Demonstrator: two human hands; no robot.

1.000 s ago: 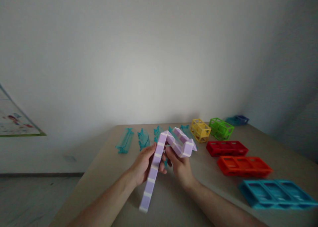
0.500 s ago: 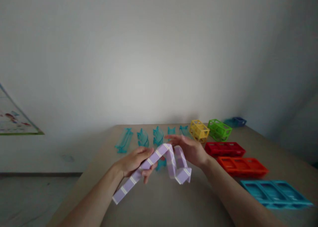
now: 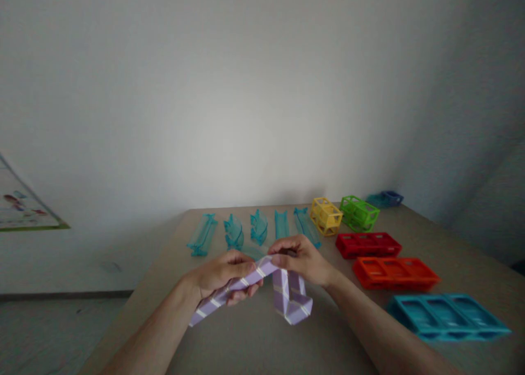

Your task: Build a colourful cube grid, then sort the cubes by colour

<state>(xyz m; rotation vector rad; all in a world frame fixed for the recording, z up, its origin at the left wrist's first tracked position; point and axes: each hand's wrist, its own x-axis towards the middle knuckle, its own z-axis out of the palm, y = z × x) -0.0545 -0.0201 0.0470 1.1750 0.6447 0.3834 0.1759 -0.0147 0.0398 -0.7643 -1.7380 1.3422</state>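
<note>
right hand (image 3: 304, 261) returned, pinching purple chain (image 3: 281, 294); left hand (image 3: 221, 274) clasping too; open tabletop (image 3: 246, 345) below

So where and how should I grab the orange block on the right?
I'd pinch the orange block mid-length, front to back, with your right hand, coming from above. It lies flat and is longer than deep, so that short span should suit one hand; the red block behind and blue block in front make the top likely freer.
</note>
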